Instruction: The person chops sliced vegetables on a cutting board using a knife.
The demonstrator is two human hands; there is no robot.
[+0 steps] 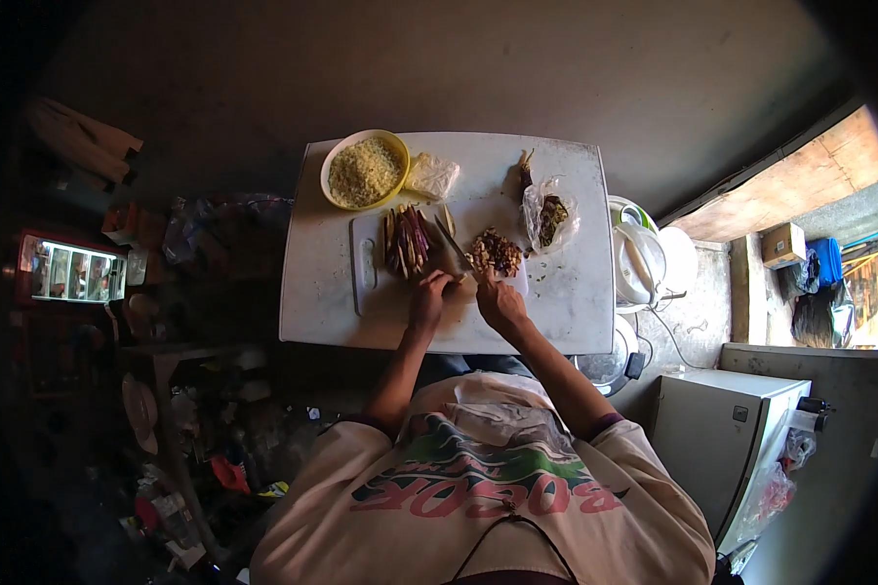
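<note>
My right hand (500, 300) is closed round the handle of a kitchen knife (453, 241), its blade pointing away and to the left over the white cutting board (366, 268). My left hand (431, 291) is close beside it at the board's near side, fingers curled together; what they pinch is too small to make out. Purple eggplant strips (407, 242) lie in a bundle on the board, just beyond my left hand. A heap of small chopped eggplant pieces (496, 253) sits on the right part of the board, beyond my right hand.
On the white table (312, 327) stand a yellow bowl (401, 156) of pale shredded food, a clear bag with white contents (432, 176), a whole eggplant (526, 172) and a plastic bag of greens (553, 220). White appliances (639, 261) stand right of the table.
</note>
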